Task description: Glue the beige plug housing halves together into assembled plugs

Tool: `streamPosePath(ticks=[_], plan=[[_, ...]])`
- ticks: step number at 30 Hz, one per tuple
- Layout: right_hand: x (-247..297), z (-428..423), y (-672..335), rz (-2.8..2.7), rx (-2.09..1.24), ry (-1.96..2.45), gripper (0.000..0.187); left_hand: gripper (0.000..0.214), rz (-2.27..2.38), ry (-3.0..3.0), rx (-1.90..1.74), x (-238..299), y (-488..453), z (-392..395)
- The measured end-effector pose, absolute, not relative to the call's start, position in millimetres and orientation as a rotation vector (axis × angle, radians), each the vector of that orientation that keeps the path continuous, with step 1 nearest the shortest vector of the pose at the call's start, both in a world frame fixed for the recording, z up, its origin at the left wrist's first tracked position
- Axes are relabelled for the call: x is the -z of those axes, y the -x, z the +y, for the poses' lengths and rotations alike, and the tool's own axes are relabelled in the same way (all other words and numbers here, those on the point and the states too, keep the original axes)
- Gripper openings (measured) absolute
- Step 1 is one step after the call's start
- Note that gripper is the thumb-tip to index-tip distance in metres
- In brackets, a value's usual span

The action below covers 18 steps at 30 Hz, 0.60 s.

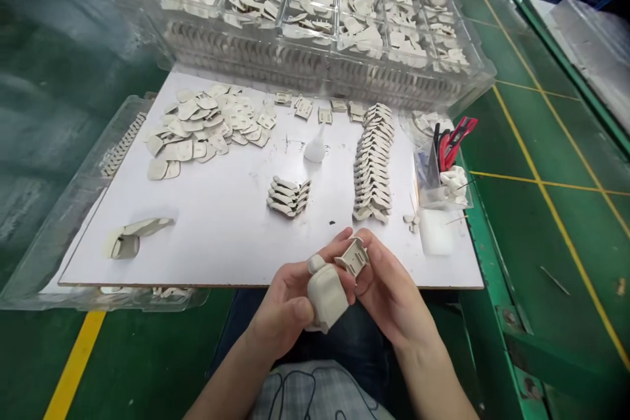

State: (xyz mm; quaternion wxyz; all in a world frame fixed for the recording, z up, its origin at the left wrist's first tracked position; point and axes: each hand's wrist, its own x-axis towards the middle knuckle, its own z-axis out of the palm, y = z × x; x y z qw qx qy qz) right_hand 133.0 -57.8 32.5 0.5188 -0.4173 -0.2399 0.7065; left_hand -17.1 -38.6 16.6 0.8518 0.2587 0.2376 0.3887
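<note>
My left hand (290, 305) is closed around a beige plastic miniature seat back (327, 298) with a small rounded headrest on top. Just beside it, my right hand (386, 285) pinches a small slotted beige plastic piece (353, 258) by its edge. The two parts are close together over the table's front edge; whether they touch I cannot tell. Beyond my hands, a short stack of nested beige parts (288, 197) lies on the white tabletop (221, 236). A longer row of similar nested parts (373, 164) runs away from me on the right.
A heap of flat beige pieces (207, 121) covers the back left. Several slotted pieces (304, 107) lie near a small translucent bottle (315, 147). Clear compartment trays (319, 59) stand behind. At right, a clear box (433, 193) holds red-handled pliers (453, 144).
</note>
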Motion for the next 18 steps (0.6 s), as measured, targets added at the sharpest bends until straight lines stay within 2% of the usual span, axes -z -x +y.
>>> streamPosePath(ticks=[4,7,11,14,18], plan=[[-33,-54,-134,-0.563,-1.753,1.006,0.035,0.043,0.521,-0.54,-0.867,-18,19,-39],[-33,-53,-140,-0.706,-1.522,1.153,0.041,0.037,0.686,-0.468,-1.031,-20,18,-37],[-30,-55,-142,-0.923,-1.17,1.27,0.032,0.04,0.859,-0.285,-1.103,-20,12,-37],[-29,-56,-140,-1.0,-1.12,1.257,0.026,0.042,0.841,-0.235,-1.08,-19,6,-37],[-30,-57,-136,-1.107,-1.059,1.311,0.027,0.04,0.855,-0.285,-1.132,-17,3,-37]])
